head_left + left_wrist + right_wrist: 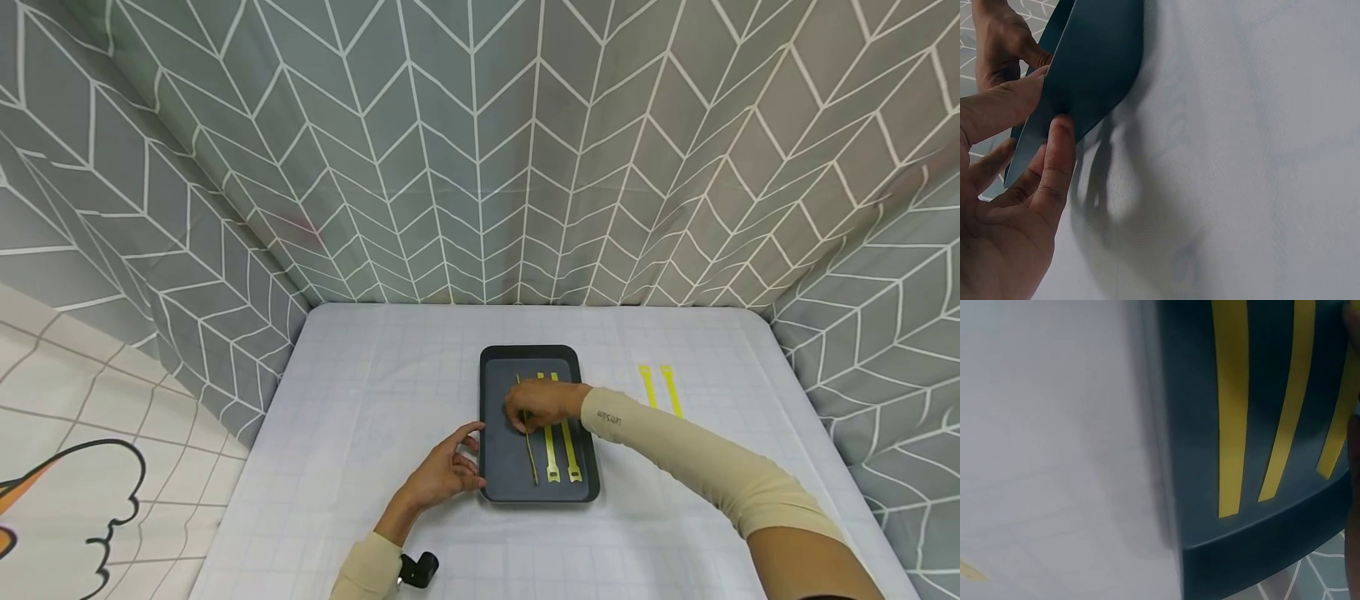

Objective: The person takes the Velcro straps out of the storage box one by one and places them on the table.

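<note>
A dark grey rectangular tray (498,475) lies on the table. My right hand (546,402) is over it, thumb and fingers pinching a thin yellow cable strap (532,458) that stands edge-on. To the right of that strap, two more yellow straps (551,458) (572,454) with slotted ends lie side by side inside the tray, partly hidden under the hand. The right wrist view shows their plain ends, with the pinched strap (1335,440) at the right edge. My left hand (442,471) rests its spread fingertips on the tray's left side; one finger (1059,153) presses the outer wall.
Two further yellow straps (647,385) (671,388) lie on the white-covered table (360,392) right of the tray, their near ends hidden by the right sleeve. A black device (418,570) is worn at the left wrist. Patterned grey curtains (480,167) enclose the table's back and sides.
</note>
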Tool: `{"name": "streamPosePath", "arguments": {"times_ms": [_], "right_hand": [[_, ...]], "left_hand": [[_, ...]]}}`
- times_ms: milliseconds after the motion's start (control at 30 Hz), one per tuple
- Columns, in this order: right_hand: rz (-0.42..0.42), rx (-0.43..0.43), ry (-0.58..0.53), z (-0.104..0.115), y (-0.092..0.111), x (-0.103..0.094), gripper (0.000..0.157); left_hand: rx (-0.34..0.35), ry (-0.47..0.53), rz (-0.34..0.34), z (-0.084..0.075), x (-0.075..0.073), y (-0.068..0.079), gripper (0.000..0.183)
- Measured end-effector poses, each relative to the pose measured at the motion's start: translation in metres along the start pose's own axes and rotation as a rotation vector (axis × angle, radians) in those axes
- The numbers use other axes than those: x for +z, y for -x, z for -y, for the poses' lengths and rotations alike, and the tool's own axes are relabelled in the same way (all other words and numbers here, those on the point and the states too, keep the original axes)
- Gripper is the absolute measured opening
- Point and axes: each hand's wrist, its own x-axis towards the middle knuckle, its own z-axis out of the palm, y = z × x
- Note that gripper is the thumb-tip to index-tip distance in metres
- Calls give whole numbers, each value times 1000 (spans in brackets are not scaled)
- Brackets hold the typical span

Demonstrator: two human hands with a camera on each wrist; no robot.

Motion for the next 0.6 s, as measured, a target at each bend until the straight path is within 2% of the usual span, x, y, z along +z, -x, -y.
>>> {"name": "streamPosePath", "arguments": {"times_ms": [133,333,600], "right_hand": [[-17,-36,22,2,-1,0,20],[-16,-6,27,5,-2,-1,20],[0,11,-76,6,-4,-1,17]], "left_hand": [[6,2,-1,-1,1,0,88],[12,18,2,-3,1,2,88],[6,-5,2,3,0,0,88]]}}
